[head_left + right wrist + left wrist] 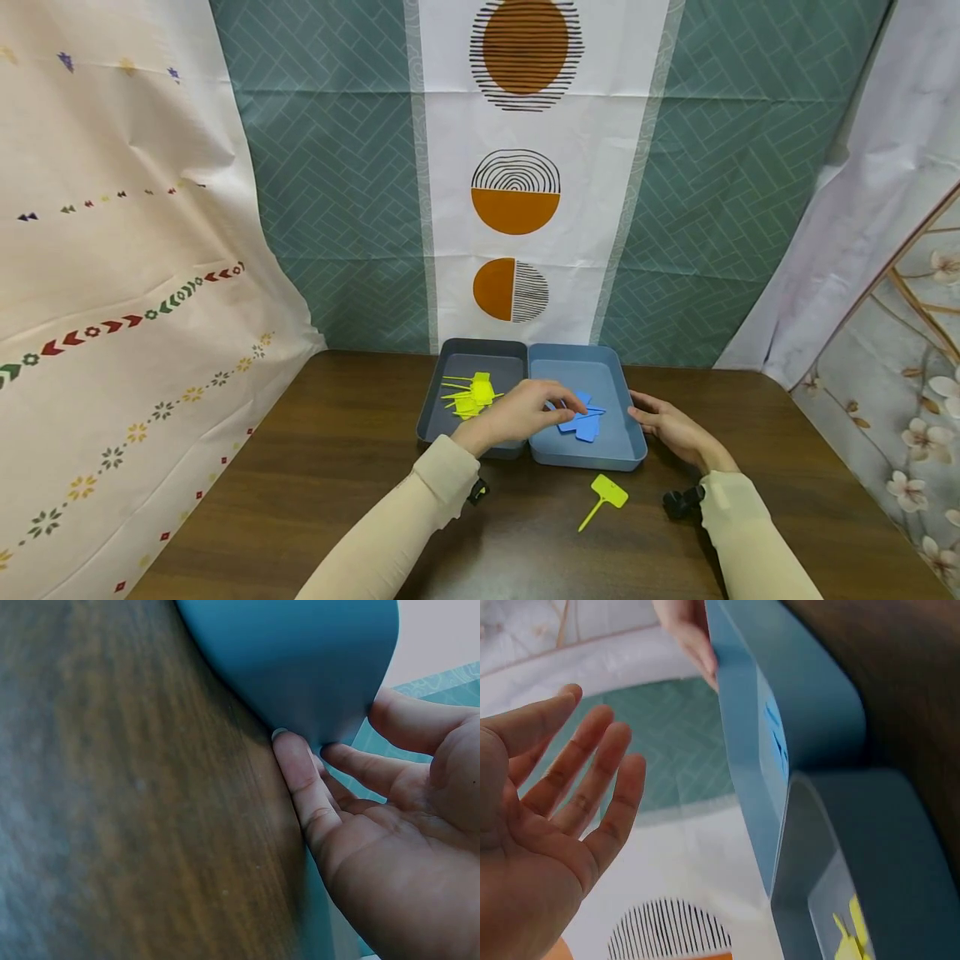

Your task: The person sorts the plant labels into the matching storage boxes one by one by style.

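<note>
My left hand (525,408) hovers over the blue tray (573,357), fingers loosely bent; its palm and fingers hold nothing in the left wrist view. Beneath its fingertips several blue T-shaped plant labels (587,428) lie in a loose heap, partly hidden by the hand. My right hand (678,433) touches the tray's right outer wall. Up close, the right fingertips (300,766) rest low against that wall near the tabletop, and the thumb lies higher up on it. A single yellow plant label (609,491) lies on the table in front of the blue tray.
A dark grey tray (480,344) stands against the blue one on the left, holding several yellow plant labels (480,392). The brown wooden table (330,467) ends at a patterned curtain (337,208) behind, with further cloths at both sides.
</note>
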`<act>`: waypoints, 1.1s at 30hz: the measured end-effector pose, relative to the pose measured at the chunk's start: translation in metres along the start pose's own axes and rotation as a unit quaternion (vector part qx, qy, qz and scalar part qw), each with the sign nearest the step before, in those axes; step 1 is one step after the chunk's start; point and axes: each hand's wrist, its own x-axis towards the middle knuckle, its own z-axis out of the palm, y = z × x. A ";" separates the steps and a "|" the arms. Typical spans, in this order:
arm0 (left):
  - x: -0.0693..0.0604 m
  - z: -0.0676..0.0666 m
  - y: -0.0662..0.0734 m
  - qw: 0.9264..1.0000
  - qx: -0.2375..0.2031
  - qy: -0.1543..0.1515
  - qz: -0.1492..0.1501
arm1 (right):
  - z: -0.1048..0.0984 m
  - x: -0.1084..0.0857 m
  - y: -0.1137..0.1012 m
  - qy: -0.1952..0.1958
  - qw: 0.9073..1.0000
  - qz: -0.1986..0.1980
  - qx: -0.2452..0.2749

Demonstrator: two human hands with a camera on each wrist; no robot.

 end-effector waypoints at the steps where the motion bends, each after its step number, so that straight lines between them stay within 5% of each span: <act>1: 0.000 0.003 0.001 1.000 0.008 -0.006 0.006 | 0.000 0.000 0.000 0.000 1.000 0.002 0.001; 8: 0.002 0.027 0.009 0.997 0.056 -0.034 0.042 | 0.000 0.000 0.001 0.001 1.000 0.000 -0.007; 21: 0.002 0.070 0.011 0.989 0.073 -0.091 0.090 | 0.001 -0.003 0.003 -0.005 1.000 -0.009 0.002; 33: -0.001 0.088 0.013 0.968 0.145 -0.189 0.084 | -0.002 -0.001 0.002 -0.008 1.000 -0.014 0.000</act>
